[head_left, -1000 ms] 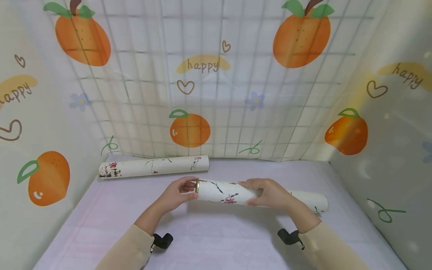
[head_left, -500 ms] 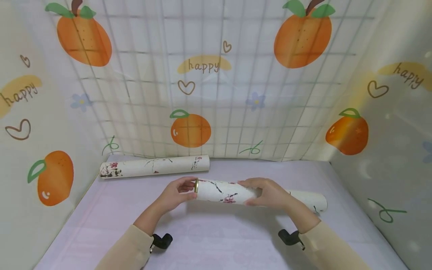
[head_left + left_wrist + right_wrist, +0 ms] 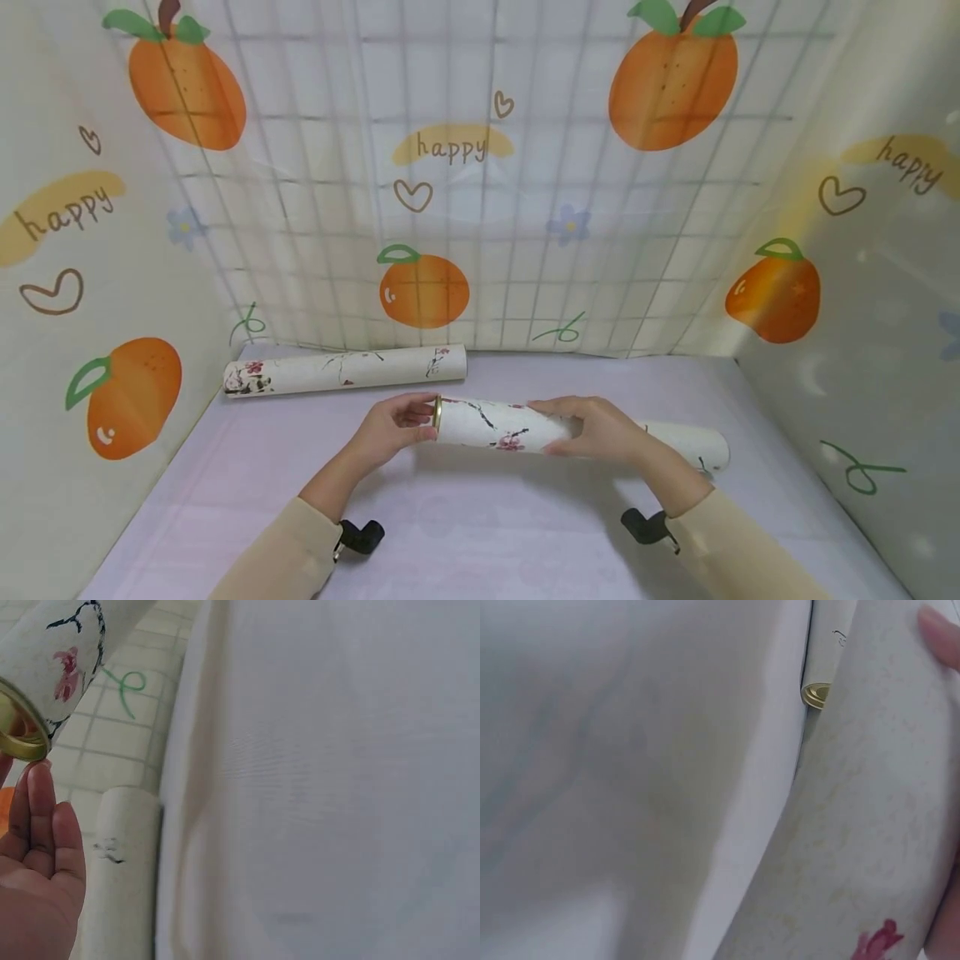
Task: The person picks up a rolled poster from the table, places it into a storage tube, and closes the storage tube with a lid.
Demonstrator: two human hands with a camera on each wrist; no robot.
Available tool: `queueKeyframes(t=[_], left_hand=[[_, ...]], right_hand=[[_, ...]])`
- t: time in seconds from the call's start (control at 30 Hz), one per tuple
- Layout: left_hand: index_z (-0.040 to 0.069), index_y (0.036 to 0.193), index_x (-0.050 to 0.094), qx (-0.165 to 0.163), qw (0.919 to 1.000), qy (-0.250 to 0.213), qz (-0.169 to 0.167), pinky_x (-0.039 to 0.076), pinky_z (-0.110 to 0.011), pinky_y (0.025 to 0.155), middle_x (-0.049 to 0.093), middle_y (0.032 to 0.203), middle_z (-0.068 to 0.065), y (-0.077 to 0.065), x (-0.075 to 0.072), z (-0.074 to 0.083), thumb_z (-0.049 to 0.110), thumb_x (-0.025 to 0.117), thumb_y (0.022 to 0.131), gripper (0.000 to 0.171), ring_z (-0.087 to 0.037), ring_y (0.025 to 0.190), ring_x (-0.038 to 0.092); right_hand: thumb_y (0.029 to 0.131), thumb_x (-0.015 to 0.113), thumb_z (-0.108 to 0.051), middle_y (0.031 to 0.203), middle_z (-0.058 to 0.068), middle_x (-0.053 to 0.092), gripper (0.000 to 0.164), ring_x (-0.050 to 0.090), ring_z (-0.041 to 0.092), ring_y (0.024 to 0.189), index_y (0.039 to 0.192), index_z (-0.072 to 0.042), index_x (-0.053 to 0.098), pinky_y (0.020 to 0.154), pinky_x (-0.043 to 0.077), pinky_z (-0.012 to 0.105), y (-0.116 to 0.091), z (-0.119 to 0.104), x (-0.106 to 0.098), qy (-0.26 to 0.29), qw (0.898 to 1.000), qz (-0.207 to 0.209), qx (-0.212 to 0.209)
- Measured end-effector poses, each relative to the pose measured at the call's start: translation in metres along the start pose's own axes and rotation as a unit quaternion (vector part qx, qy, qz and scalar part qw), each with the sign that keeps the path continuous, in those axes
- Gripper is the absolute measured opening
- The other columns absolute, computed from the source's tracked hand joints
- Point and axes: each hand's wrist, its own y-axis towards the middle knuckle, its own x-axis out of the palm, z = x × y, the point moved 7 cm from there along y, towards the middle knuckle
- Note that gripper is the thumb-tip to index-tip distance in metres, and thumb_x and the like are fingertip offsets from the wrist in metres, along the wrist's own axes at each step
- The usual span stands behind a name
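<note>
A long white cardboard tube [image 3: 487, 425] with painted branches and pink blossoms is held crosswise, slightly above the table. My left hand [image 3: 390, 429] pinches its left end between thumb and fingers, at the gold metal rim [image 3: 438, 418]. In the left wrist view, fingertips of the left hand [image 3: 37, 862] touch that rim, and a shiny gold inner surface shows. My right hand [image 3: 600, 429] grips the tube near its middle, thumb in front and fingers over the top. The right wrist view shows its speckled surface close up, with a red blossom [image 3: 876, 941] low down.
A second white blossom-painted tube [image 3: 345, 371] lies at the back left of the table, near the back curtain. Its gold end [image 3: 817, 694] shows in the right wrist view. The table [image 3: 480, 533] has a pale lilac cover. Curtains printed with oranges enclose three sides.
Both hands keep the same hold, and the tube stays almost where it was. The left curtain has shifted slightly to the right.
</note>
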Motion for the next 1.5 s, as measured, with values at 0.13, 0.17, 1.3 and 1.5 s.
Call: queueKeyframes(t=[0.13, 0.17, 1.3, 1.5], left_hand=[[0.005, 0.136, 0.061, -0.005, 0.9998, -0.017, 0.003, 0.054, -0.033, 0.094, 0.067, 0.119, -0.014, 0.001, 0.001, -0.005, 0.018, 0.083, 0.082, 0.06, -0.03, 0.11, 0.064], [0.005, 0.136, 0.061, -0.008, 0.9997, -0.021, 0.003, 0.054, -0.032, 0.094, 0.067, 0.12, -0.015, 0.001, 0.001, -0.007, 0.017, 0.083, 0.082, 0.06, -0.03, 0.11, 0.064], [0.008, 0.139, 0.059, -0.004, 0.9982, -0.055, 0.024, 0.053, -0.034, 0.096, 0.065, 0.127, -0.013, 0.007, 0.01, 0.011, 0.011, 0.08, 0.086, 0.057, -0.027, 0.114, 0.061], [0.012, 0.14, 0.059, -0.006, 0.9989, -0.04, 0.022, 0.053, -0.033, 0.095, 0.064, 0.126, -0.012, 0.006, 0.01, 0.012, 0.016, 0.08, 0.087, 0.058, -0.03, 0.117, 0.059]], right_hand=[[0.078, 0.084, -0.046, 0.135, -0.005, 0.063, 0.069, 0.059, 0.026, 0.124, 0.141, -0.034, 0.059, 0.099, 0.049, 0.048, 0.001, 0.001, 0.003, -0.016, 1.0, -0.007, 0.002], [0.078, 0.083, -0.046, 0.136, -0.005, 0.063, 0.069, 0.059, 0.026, 0.125, 0.141, -0.034, 0.058, 0.099, 0.049, 0.049, 0.001, 0.002, 0.004, -0.019, 1.0, -0.007, 0.003], [0.072, 0.086, -0.05, 0.137, -0.009, 0.061, 0.068, 0.051, 0.027, 0.133, 0.135, -0.042, 0.062, 0.108, 0.041, 0.055, -0.003, 0.006, -0.006, 0.077, 0.996, 0.02, 0.047], [0.075, 0.086, -0.045, 0.136, -0.006, 0.062, 0.067, 0.053, 0.028, 0.132, 0.137, -0.034, 0.063, 0.109, 0.041, 0.053, -0.004, 0.005, -0.007, 0.069, 0.997, 0.024, 0.023]])
